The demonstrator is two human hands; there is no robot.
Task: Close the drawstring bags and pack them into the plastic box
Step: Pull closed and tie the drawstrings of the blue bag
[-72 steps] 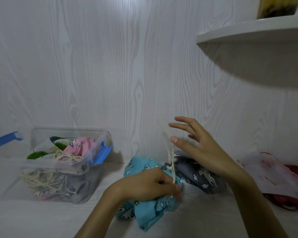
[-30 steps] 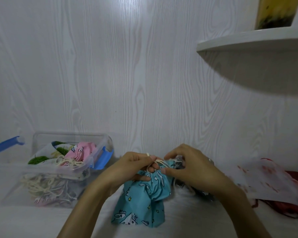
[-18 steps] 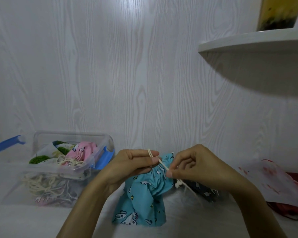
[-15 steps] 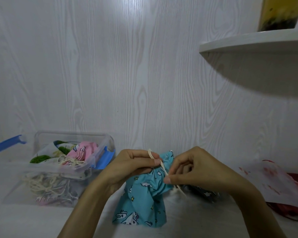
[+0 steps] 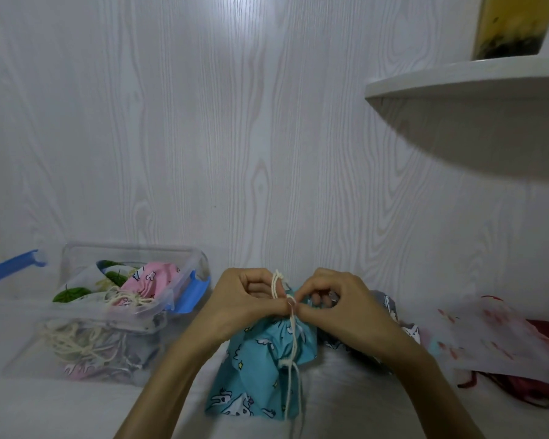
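My left hand (image 5: 238,307) and right hand (image 5: 336,307) both pinch the string (image 5: 293,337) at the neck of the blue bag (image 5: 260,365), which stands on the desk (image 5: 76,407) near its front edge. The bag looks soft and light. The gathered neck is the best place to hold. The plastic box (image 5: 184,258) at the left already has bags inside, a pink bag (image 5: 152,280) on top.
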